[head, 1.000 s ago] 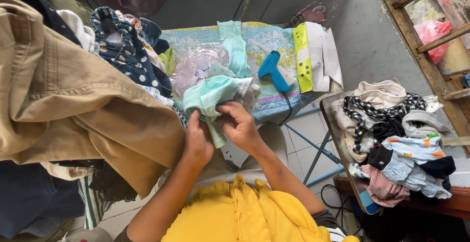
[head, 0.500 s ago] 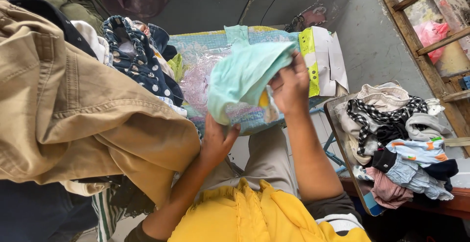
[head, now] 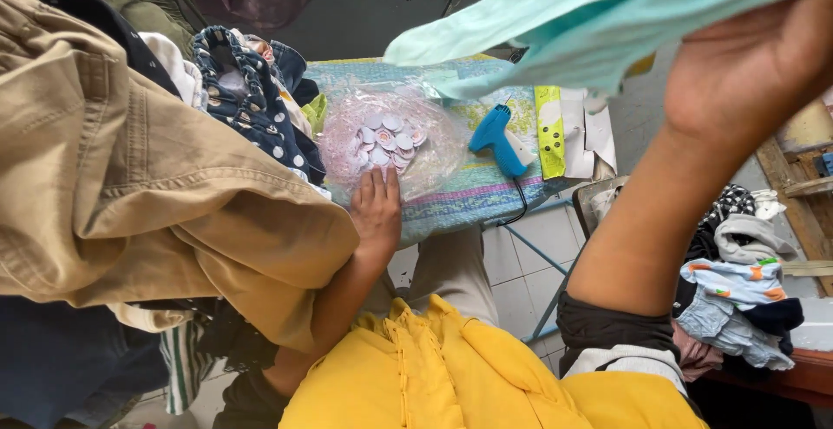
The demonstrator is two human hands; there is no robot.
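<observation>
Your left hand lies flat and palm down, fingers straight and pointing away from you, forearm stretched forward. Your right hand is raised high close to the camera, wrist bent, forearm rising steeply from the dark sleeve cuff.

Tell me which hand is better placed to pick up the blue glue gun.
Probably the left hand: it rests free on the mat beside the bag of round tags, near the glue gun. The right hand is raised, holding the mint cloth.
</observation>
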